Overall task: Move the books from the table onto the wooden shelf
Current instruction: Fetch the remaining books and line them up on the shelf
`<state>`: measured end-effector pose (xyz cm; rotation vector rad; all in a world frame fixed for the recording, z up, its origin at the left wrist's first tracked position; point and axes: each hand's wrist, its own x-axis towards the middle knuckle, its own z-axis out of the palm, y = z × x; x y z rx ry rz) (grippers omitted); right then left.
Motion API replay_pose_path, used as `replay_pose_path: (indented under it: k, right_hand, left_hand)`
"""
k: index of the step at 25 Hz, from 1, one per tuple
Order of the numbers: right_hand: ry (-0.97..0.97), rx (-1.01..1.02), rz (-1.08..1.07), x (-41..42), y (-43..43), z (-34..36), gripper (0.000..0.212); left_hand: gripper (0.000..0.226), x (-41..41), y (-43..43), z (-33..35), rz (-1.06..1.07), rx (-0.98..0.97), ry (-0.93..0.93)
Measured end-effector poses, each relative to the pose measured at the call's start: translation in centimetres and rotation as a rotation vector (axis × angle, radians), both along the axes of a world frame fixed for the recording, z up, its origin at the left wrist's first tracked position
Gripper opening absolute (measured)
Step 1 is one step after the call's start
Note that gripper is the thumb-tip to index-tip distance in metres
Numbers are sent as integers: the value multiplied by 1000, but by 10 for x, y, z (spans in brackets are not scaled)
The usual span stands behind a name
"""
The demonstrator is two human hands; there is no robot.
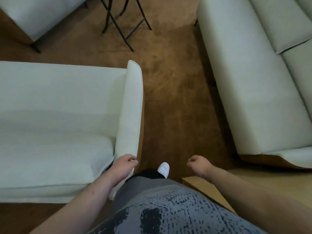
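No book and no wooden shelf shows in the head view. My left hand [125, 163] hangs low at the centre left with its fingers curled and nothing in it, just in front of the sofa's armrest. My right hand [197, 164] hangs at the same height to the right, also a loose empty fist. Between them my white shoe [163, 169] is on the brown carpet. A light wooden surface [202, 186] lies under my right forearm at the lower right.
A pale sofa [59, 124] fills the left, its armrest [131, 107] beside my left hand. Another pale sofa [253, 81] runs along the right. Brown carpet [173, 98] forms an aisle between them. Black folding table legs [121, 22] and a pale seat [37, 16] stand ahead.
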<state>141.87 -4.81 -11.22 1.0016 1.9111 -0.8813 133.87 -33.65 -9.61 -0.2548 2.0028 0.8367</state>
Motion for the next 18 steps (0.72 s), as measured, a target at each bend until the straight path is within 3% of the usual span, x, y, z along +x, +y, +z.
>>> replay_pose_path:
  k: [4,8,18]
  right_hand:
    - [73,-43,-1,-52,31,3,35]
    - [9,-69,-40,-86,70,-3,31]
    - [-3,-51,-307,-289,194,14,24]
  left_hand:
    - [33,-57,32,-5,-41,-15,5]
    - [21,-115,54,-10,-11,-54,-14]
    - [35,-343,130,-10,-78,-54,-13]
